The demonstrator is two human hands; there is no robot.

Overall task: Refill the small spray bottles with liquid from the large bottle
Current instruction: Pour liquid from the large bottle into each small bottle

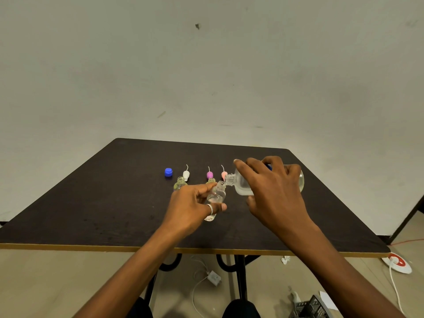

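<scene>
Small spray bottle, clear plastic and round-shouldered, is held tilted above the dark table, its open neck pointing toward 1 o'clock. The left hand pinches it round the body between thumb and fingers, a ring on one finger; a little clear liquid shows inside. At 3 o'clock of it the right hand wraps over the large bottle, tipped almost flat so that its threaded mouth meets the small neck, touching or nearly so.

Both look like light, thin-walled, smooth plastic, likely slippery if wet. The large bottle probably carries most of the weight and its load will shift as it tips, so a full wrap round its middle suits it; the small one wants a gentle hold on the body, since squeezing could push liquid out.

At 11 o'clock two more open bottles stand with yellowish contents, the second mostly hidden. Beyond them lie a white pump top, a purple one and a pink one, each with a thin dip tube, and a blue cap at far left.
</scene>
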